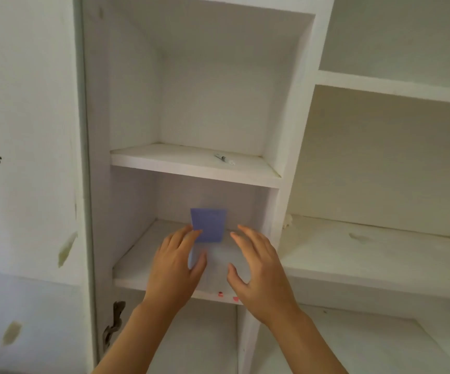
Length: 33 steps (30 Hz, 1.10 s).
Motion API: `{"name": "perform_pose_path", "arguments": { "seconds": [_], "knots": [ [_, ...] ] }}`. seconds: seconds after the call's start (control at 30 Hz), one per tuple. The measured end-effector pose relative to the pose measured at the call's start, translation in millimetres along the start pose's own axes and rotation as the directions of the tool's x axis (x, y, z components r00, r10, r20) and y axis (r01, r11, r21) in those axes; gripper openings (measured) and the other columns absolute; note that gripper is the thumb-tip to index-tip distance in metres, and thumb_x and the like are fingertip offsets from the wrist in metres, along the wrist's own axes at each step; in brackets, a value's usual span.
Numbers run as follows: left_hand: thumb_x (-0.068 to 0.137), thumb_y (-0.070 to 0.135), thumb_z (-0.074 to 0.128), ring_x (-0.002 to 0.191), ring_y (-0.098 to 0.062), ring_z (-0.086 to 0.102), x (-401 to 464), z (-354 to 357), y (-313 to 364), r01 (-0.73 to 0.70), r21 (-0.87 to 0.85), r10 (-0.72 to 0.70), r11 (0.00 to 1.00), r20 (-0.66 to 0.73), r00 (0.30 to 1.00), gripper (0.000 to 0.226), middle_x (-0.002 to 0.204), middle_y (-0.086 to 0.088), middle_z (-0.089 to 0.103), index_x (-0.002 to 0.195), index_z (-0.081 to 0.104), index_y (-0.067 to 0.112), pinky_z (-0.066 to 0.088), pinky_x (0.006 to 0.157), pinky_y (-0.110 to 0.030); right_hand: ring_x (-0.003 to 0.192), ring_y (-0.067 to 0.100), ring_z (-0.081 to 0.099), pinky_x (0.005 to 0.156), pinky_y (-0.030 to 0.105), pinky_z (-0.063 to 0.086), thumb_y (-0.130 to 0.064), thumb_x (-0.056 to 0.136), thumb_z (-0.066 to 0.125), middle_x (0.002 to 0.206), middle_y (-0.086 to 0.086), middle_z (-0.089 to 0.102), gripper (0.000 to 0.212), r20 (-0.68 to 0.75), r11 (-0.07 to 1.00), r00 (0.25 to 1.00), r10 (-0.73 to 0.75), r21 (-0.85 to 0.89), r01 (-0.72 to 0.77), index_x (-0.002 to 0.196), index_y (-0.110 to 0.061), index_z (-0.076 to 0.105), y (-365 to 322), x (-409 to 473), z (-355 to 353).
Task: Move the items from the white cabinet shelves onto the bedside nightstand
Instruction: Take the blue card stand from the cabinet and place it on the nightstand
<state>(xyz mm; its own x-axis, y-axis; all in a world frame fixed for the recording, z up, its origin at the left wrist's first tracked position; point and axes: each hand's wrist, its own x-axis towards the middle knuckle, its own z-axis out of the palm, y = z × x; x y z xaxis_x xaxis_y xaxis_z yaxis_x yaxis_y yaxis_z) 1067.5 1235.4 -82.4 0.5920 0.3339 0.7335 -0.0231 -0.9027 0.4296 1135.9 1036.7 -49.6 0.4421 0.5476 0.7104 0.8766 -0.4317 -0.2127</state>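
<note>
Here, left hand [176, 261], right hand [256, 265], purple cup [209, 224]

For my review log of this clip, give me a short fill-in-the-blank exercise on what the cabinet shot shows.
1. The purple rectangular card stands on the ____ of the two narrow white cabinet shelves.
2. The small pen-like object lies on the shelf ____ the card.
3. Both hands reach in, the left hand and right hand, with fingers ____.
4. The card leans against the compartment's ____ wall.

Missing words: lower; above; spread open; back

Purple card [209, 224], white cabinet [294, 147]
</note>
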Motion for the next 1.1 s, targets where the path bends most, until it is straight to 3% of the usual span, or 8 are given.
{"name": "perform_pose_path", "arguments": {
  "seconds": [0.3,0.43,0.6,0.8,1.1],
  "knots": [
    [0.097,0.025,0.071,0.125,-0.028,0.063,20,42,-34,0.077,-0.004,-0.077,0.997,0.043,0.996,0.050,0.150,-0.004,0.055,0.144,0.057,0.018,0.059,0.087,-0.041,0.150,0.014,0.036,0.122,0.036,0.036,-0.034,0.098,0.057,0.162,-0.006,0.038,0.058,0.067,1.000,0.998,0.004,0.014,-0.005,0.153,-0.023,0.047,21,16,36],
    [0.091,0.015,0.076,0.111,-0.032,0.068,27,57,-44,0.086,-0.001,-0.086,0.996,0.013,0.996,0.050,0.145,-0.005,0.057,0.138,0.059,0.012,0.060,0.076,-0.041,0.148,0.015,0.039,0.122,0.029,0.033,-0.032,0.096,0.058,0.160,-0.005,0.040,0.058,0.065,0.999,0.998,-0.026,0.041,0.024,0.152,-0.021,0.049,30,27,48],
    [0.090,0.005,0.072,0.101,-0.035,0.070,32,62,-52,0.106,-0.005,-0.106,0.994,-0.015,0.994,0.048,0.142,-0.007,0.058,0.136,0.060,0.011,0.059,0.074,-0.040,0.147,0.014,0.037,0.122,0.013,0.017,-0.034,0.095,0.057,0.160,-0.005,0.040,0.058,0.054,0.998,0.998,-0.023,0.062,0.020,0.152,-0.022,0.049,39,33,66],
    [0.086,-0.002,0.068,0.098,-0.032,0.070,25,54,-53,0.076,0.031,-0.072,0.997,-0.099,0.992,0.047,0.134,-0.004,0.062,0.130,0.064,0.015,0.060,0.069,-0.043,0.150,0.016,0.036,0.123,0.022,0.024,-0.034,0.096,0.057,0.162,-0.006,0.037,0.060,0.091,0.993,0.995,-0.049,0.112,0.039,0.155,-0.024,0.046,46,44,78],
    [0.080,-0.008,0.077,0.097,-0.021,0.066,-3,10,-52,0.070,0.129,-0.040,0.989,-0.221,0.974,0.042,0.120,-0.005,0.068,0.117,0.070,0.011,0.052,0.076,-0.028,0.153,0.015,0.031,0.125,0.036,0.031,-0.036,0.094,0.053,0.166,-0.005,0.036,0.068,0.137,0.969,0.984,-0.116,0.234,0.082,0.160,-0.024,0.039,33,64,99]
  ]
}}
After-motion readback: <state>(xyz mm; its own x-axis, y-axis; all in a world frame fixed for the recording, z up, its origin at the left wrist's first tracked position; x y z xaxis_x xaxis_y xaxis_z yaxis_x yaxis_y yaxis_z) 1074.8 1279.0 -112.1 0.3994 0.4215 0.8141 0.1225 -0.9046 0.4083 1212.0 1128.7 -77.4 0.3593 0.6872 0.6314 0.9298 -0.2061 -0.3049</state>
